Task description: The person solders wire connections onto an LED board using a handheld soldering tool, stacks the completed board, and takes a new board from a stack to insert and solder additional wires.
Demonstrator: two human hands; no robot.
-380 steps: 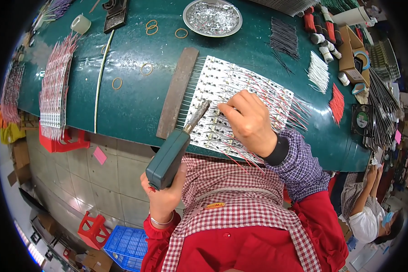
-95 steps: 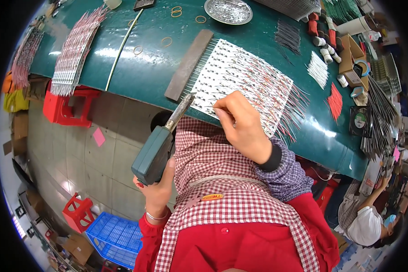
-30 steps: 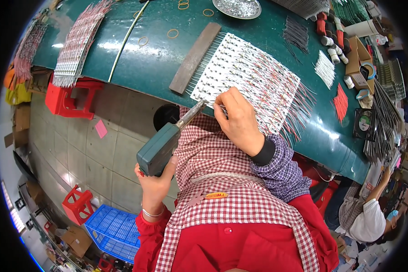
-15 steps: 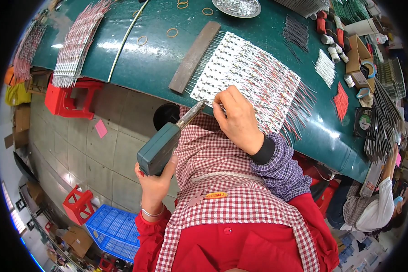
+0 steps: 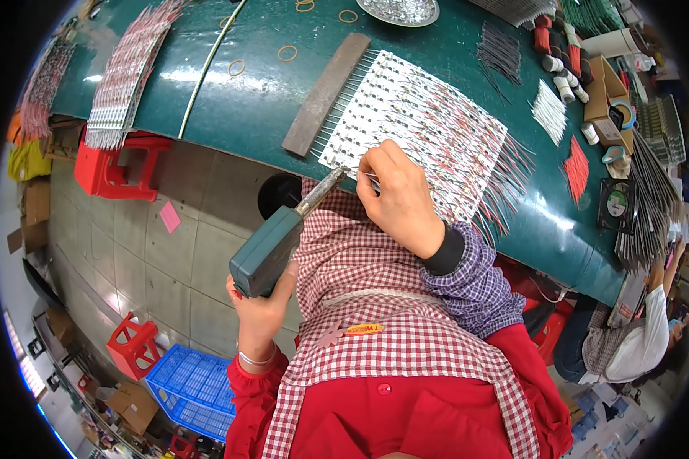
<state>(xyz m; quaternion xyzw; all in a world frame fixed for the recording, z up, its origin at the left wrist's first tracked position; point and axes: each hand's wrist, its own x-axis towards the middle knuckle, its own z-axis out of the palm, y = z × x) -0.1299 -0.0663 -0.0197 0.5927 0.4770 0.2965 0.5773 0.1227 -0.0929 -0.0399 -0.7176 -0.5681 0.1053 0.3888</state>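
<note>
My left hand is closed around a dark green soldering gun. Its metal barrel slants up to the near left corner of a white circuit board panel, with the tip at the panel's edge. Rows of small dark parts and many red, white and black wires cover the panel. My right hand is bent over the panel's near edge, just right of the tip, thumb and fingers pinched together. What they pinch is too small to tell. A grey-brown bar lies along the panel's left side across thin wires.
On the green table are more wired panels, rubber bands, a round metal dish, and bundles of black, white and red wires. A cardboard box stands right. Another person sits beyond.
The right hand has shifted very slightly up and left. The soldering gun keeps nearly the same place by the panel corner. The other person at the right has moved a little.
</note>
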